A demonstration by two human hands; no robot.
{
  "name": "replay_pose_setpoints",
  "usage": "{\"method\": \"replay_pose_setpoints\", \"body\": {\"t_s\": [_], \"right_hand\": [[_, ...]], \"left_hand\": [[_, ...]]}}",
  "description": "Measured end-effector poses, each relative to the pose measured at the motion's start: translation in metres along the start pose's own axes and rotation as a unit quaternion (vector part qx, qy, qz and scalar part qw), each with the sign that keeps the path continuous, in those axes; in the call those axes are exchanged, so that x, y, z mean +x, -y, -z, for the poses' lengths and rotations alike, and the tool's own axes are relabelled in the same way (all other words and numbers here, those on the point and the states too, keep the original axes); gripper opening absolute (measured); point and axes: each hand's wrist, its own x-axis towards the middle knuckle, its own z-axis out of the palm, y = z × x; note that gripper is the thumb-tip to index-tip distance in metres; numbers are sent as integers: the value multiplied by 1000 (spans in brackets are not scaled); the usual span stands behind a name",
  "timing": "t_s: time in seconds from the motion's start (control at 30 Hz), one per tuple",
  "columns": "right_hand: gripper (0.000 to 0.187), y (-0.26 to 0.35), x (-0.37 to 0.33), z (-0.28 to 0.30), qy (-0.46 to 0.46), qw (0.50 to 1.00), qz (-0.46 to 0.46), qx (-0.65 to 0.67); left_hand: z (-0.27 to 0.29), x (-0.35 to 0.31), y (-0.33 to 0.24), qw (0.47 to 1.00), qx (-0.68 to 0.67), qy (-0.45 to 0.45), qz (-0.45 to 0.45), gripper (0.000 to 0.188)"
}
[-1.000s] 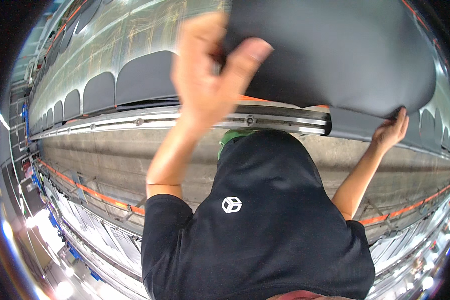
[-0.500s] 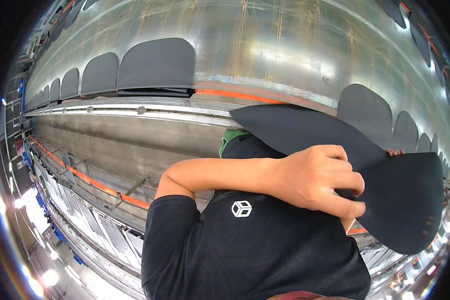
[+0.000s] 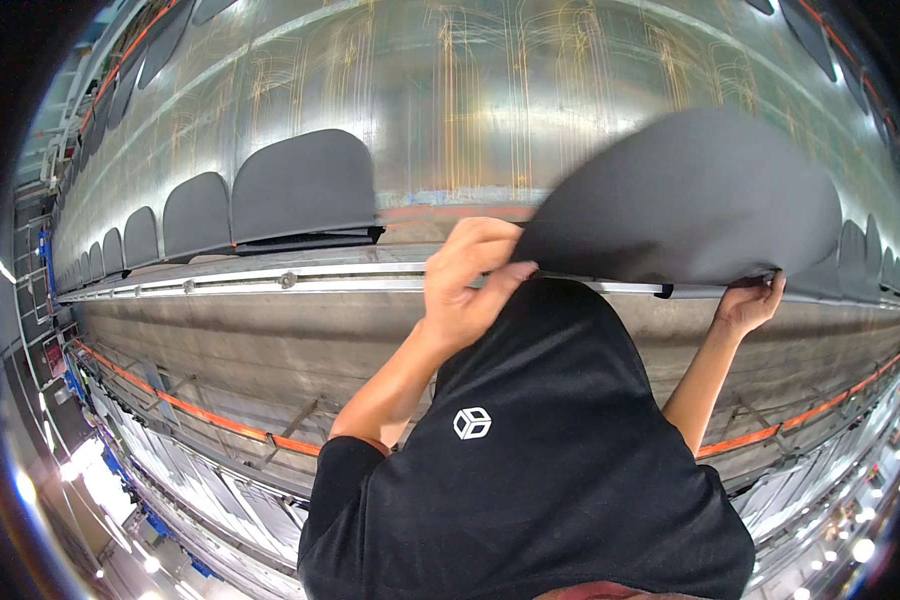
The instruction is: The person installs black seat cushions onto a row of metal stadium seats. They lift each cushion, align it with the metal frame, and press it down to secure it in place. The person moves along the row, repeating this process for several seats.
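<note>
A flexible dark grey sheet with a rounded far edge [image 3: 690,200] is stretched between my two hands over the near edge of the metal table. My left hand [image 3: 473,285] pinches its left corner, thumb on the near side. At the near edge, further right, my right hand [image 3: 753,303] is closed on the sheet, with some of its fingers hidden underneath. The sheet's left outline is smeared by motion. It hides part of the table and of the row of similar pieces behind it.
Similar dark grey rounded pieces [image 3: 305,185] lie in a row along the near edge of the scratched metal table [image 3: 440,120], to both sides. More line the far side. A metal rail [image 3: 360,271] runs along the front, and an orange-edged rack [image 3: 220,420] stands below.
The sheet has swung from hanging at my right to lying out over the table edge. My left hand has moved left to its corner; my right hand, mostly hidden before, now shows.
</note>
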Motion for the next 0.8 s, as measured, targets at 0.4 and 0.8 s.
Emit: {"method": "replay_pose_setpoints", "body": {"t_s": [0.4, 0.8], "right_hand": [[34, -186, -7, 55, 237, 802, -2, -548], [35, -205, 15, 5, 236, 719, -20, -653]], "left_hand": [[61, -93, 220, 883, 269, -129, 361, 29], [96, -71, 252, 853, 327, -90, 396, 32]]}}
